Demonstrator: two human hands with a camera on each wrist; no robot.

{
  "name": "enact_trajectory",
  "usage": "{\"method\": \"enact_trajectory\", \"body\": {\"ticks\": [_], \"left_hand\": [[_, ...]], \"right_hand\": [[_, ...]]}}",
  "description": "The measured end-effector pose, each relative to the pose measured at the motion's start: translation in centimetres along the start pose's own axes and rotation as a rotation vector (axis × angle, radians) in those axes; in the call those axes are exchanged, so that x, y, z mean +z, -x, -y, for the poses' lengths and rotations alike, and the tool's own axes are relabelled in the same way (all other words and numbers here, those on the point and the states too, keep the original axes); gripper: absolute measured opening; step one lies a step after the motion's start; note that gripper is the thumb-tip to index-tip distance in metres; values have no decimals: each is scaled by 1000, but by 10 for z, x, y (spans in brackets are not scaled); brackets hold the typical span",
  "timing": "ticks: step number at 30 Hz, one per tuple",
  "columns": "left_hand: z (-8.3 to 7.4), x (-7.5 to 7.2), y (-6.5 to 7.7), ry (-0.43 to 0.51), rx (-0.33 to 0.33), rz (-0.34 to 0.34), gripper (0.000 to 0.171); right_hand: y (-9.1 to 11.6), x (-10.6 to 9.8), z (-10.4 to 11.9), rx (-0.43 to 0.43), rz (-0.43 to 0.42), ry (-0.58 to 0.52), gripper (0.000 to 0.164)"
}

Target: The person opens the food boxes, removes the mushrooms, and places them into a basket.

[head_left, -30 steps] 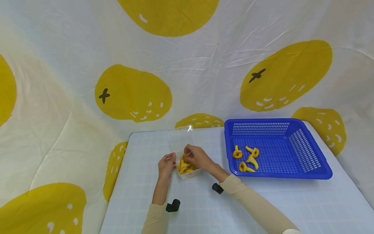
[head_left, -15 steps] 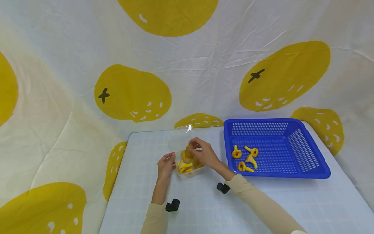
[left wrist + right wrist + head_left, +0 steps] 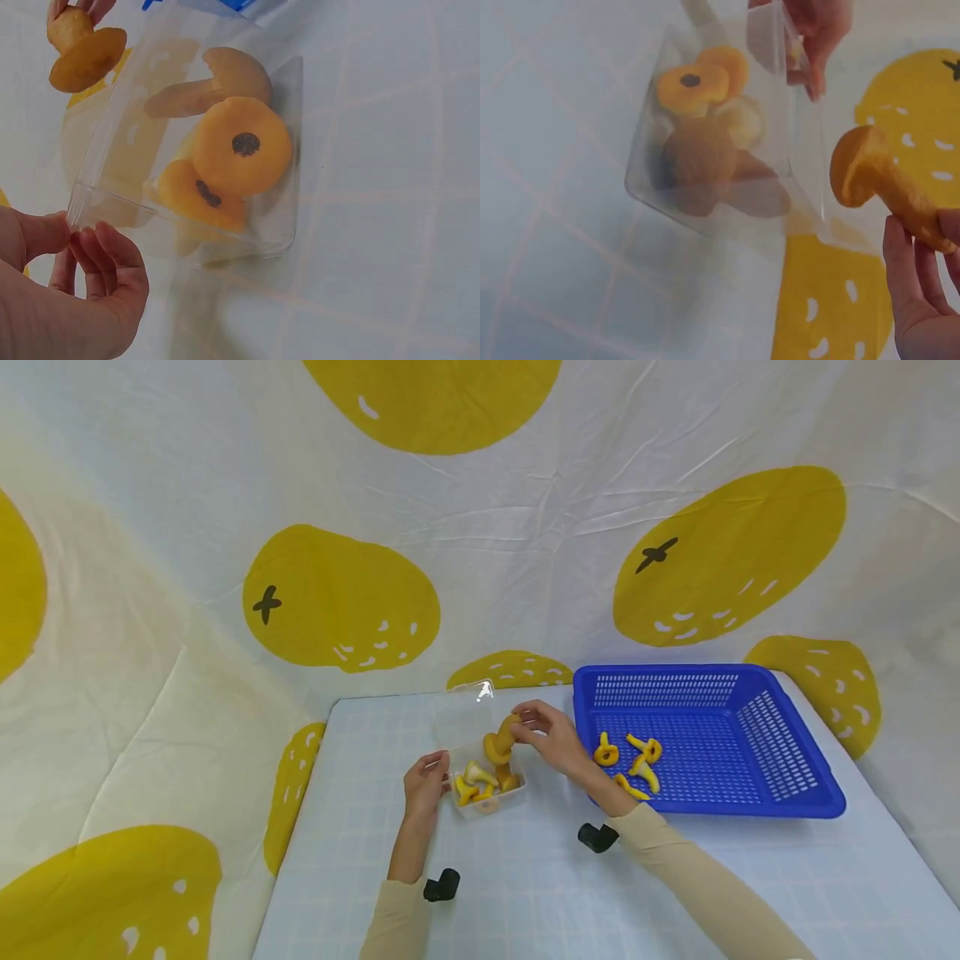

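Farther right than half a second ago, one brownish-orange round-capped mushroom (image 3: 501, 742) hangs just above the clear rectangular plastic box (image 3: 480, 811), its stem pinched by the right hand (image 3: 553, 740); the left hand (image 3: 424, 785) pinches the box's edge, seemingly near a corner.

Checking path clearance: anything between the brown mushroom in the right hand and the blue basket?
Nothing separate shows between the brown mushroom and the blue basket. In the head view, only the right hand and the basket's left rim lie along that line; the mushroom would likely need to clear the rim.
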State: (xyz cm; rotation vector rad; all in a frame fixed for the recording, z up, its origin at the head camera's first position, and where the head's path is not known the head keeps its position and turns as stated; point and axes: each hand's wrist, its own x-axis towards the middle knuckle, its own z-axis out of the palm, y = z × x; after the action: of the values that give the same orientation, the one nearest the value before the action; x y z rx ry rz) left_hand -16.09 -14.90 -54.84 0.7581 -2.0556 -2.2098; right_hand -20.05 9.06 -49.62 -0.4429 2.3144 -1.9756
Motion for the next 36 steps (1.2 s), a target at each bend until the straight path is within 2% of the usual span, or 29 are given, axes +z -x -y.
{"method": "enact_trajectory", "body": {"ticks": [8,13,27,32,36], "left_hand": [[-1,-2,1,3,-2,-5,30],[-1,-2,2,0,-8,-10,28],[0,-3,1,-19,-8,-3,31],[0,-2,0,-13,-10,6,32],[-2,0,1,1,-12,10,30]], "right_hand": [[5,-27,8,42,-24,-149,34],[11,-46,8,63,-62,-174,36],[38,-108,4,110,-186,-99,43],[52,-132,-3,120,-226,-55,48],[64,-149,-12,112,-255,-68,45]]}}
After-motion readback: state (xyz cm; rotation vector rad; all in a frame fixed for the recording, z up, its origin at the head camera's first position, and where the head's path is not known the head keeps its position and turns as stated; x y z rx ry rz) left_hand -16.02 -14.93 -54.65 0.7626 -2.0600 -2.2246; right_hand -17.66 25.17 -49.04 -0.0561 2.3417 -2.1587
